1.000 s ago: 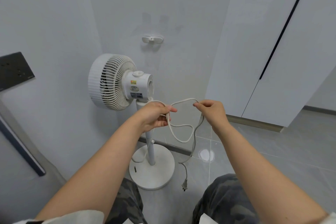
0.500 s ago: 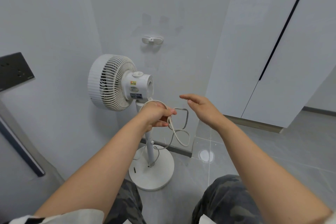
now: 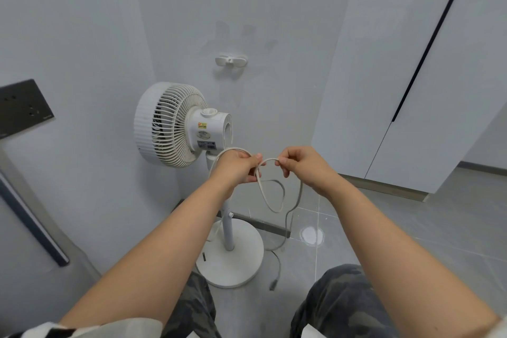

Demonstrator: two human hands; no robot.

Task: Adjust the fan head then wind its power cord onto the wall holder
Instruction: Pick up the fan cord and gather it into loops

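Left hand grips gathered loops of the white power cord in curled fingers. Right hand pinches the cord just beside it, with a short arc between them. Slack hangs to the floor; the plug lies beside the fan base. The fan head faces left, and the wall holder is mounted above it, apart from the cord.

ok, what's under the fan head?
Its white pole running down to the round base on the tiled floor. The left hand, gripping power cord loops, covers the pole's upper stretch.
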